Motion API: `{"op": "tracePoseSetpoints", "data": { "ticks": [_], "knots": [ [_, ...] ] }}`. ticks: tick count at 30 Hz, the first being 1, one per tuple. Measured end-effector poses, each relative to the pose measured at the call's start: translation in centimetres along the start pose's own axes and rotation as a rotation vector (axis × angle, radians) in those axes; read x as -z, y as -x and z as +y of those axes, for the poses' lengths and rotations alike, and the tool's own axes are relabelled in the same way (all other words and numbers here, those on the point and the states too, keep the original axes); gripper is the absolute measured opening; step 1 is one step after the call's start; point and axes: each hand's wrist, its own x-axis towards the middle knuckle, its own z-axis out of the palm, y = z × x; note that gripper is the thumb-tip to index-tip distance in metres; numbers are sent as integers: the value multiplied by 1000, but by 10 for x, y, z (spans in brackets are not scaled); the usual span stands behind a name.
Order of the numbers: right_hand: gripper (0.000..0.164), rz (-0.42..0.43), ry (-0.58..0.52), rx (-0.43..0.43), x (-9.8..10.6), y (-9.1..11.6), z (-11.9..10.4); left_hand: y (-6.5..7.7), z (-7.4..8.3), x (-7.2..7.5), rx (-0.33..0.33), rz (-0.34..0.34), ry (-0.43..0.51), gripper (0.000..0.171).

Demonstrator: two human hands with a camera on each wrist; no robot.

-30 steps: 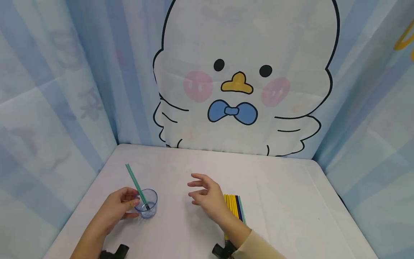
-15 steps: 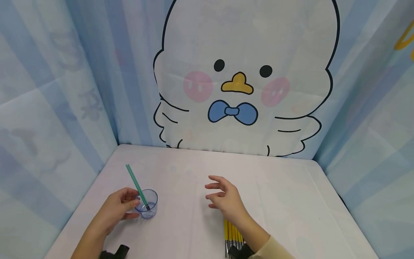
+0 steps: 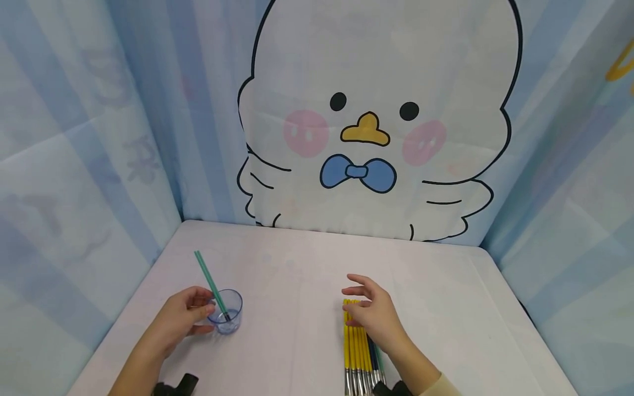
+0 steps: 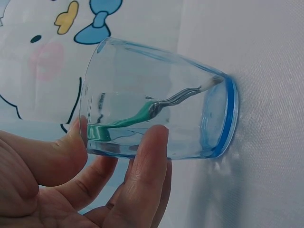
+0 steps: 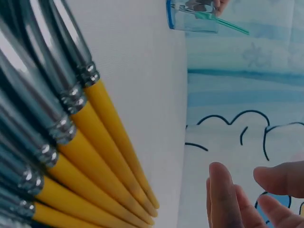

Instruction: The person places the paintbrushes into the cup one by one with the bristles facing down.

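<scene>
My left hand [image 3: 185, 314] grips a clear bluish plastic cup [image 3: 233, 322] at its near-left side, thumb at the rim and fingers along the wall. Slim green-handled paintbrushes [image 3: 207, 275] lean in the cup, bristles down at the base; the left wrist view shows the green handle [image 4: 123, 122] bent by the plastic. My right hand [image 3: 378, 313] hovers with parted, relaxed fingers over a row of paintbrushes [image 3: 354, 352], holding nothing. Most handles in that row are yellow [image 5: 107, 156], with dark blue and green ones at the right end. Their silver ferrules point toward me.
The white-covered table [image 3: 292, 286] reaches back to a curtain [image 3: 208, 137] printed with a cartoon chick. More striped curtain stands along the left and right sides. Black wrist camera mounts [image 3: 177, 385] show at the bottom edge.
My right hand has moved rightward from the table's middle to over the yellow brushes, uncovering more of the row. The left hand and cup have stayed in place.
</scene>
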Motion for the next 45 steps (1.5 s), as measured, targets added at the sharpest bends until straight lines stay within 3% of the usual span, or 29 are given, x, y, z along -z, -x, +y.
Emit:
{"op": "tracePoseSetpoints", "data": {
  "ticks": [15,23,45],
  "knots": [
    [78,92,238,-122,31,4,19,-2,-4,-1,17,9,-8,36],
    [78,117,340,-185,40,4,27,-3,-4,-1,13,7,-5,36],
    [76,60,497,-201,44,7,41,-1,-3,1,5,-3,-6,38]
  ]
}}
